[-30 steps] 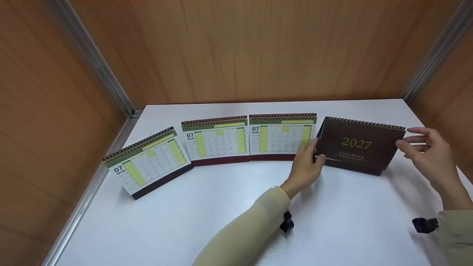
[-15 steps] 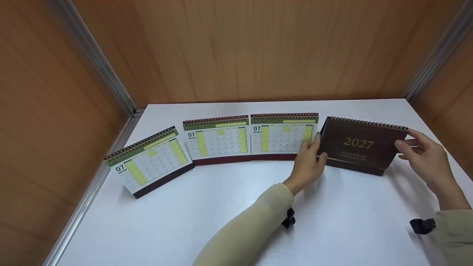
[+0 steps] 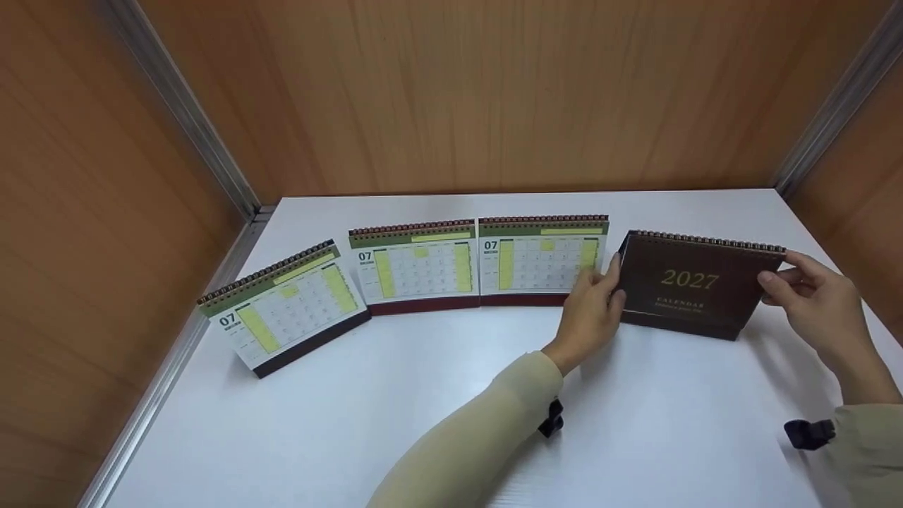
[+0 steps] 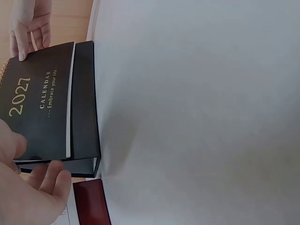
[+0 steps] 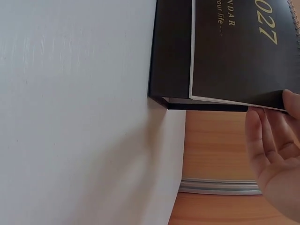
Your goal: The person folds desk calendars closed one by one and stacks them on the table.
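Note:
A dark brown desk calendar (image 3: 688, 282) with gold "2027" lettering and a spiral binding along its top stands like a tent on the white table, front cover facing me. My left hand (image 3: 591, 310) is at its left side edge, thumb toward the front and fingers around the side, as the left wrist view shows. At the upper right edge my right hand (image 3: 822, 300) pinches the calendar, its thumb (image 5: 291, 101) on the cover and the other fingers behind. In the right wrist view the pages form a thin white edge under the cover.
Three more desk calendars, opened to month 07, stand leftward: one (image 3: 543, 264) just beside my left hand, another (image 3: 423, 271) adjoining it, and a tilted one (image 3: 286, 310) at far left. Wooden panels (image 3: 451, 92) with metal corner rails enclose the white table (image 3: 317, 437).
The brown calendar has shifted slightly right and nearer to me, both hands moving with it. My right fingers have drawn in around its right edge. The other calendars stay put.

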Available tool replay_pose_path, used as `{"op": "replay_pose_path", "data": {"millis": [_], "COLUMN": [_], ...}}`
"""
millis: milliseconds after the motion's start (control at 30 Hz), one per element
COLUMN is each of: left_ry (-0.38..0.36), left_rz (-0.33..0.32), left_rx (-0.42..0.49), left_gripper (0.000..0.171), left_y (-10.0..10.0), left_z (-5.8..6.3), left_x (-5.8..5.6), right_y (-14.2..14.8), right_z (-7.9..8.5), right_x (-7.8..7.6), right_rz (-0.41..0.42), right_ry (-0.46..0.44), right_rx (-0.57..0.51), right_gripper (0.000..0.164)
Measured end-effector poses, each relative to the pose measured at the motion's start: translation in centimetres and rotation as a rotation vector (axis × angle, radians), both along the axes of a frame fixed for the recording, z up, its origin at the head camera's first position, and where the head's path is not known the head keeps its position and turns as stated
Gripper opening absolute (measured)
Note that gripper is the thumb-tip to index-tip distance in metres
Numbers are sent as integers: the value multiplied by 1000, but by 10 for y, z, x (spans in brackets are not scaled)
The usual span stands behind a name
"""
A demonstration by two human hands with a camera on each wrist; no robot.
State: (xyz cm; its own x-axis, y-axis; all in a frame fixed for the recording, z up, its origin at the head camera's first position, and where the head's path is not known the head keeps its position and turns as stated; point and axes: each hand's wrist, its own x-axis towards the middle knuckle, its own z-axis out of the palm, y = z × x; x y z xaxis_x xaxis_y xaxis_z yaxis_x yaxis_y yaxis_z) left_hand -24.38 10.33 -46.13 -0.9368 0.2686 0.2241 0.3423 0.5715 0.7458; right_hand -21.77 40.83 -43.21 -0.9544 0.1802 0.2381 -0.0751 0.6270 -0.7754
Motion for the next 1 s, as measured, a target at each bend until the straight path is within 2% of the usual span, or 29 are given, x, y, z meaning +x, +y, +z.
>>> {"op": "replay_pose_path", "data": {"millis": [200, 467, 700, 867, 1000], "left_ry": [18, 77, 27, 22, -3], "left_rz": [25, 19, -33, -59, -72], "left_rx": [8, 30, 109, 139, 172], "left_gripper": [55, 52, 52, 52, 51], "left_y": [0, -5, -20, -38, -53], "left_z": [2, 9, 16, 23, 27], "left_x": [1, 7, 17, 22, 25], "right_y": [-3, -6, -15, -25, -34], "right_z": [3, 19, 36, 43, 48], "right_x": [6, 15, 20, 26, 29], "right_rz": [-5, -19, -8, 44, 78], "right_ry": [13, 49, 51, 86, 60], "right_rx": [38, 84, 100, 95, 89], "right_gripper": [64, 59, 54, 51, 54]}}
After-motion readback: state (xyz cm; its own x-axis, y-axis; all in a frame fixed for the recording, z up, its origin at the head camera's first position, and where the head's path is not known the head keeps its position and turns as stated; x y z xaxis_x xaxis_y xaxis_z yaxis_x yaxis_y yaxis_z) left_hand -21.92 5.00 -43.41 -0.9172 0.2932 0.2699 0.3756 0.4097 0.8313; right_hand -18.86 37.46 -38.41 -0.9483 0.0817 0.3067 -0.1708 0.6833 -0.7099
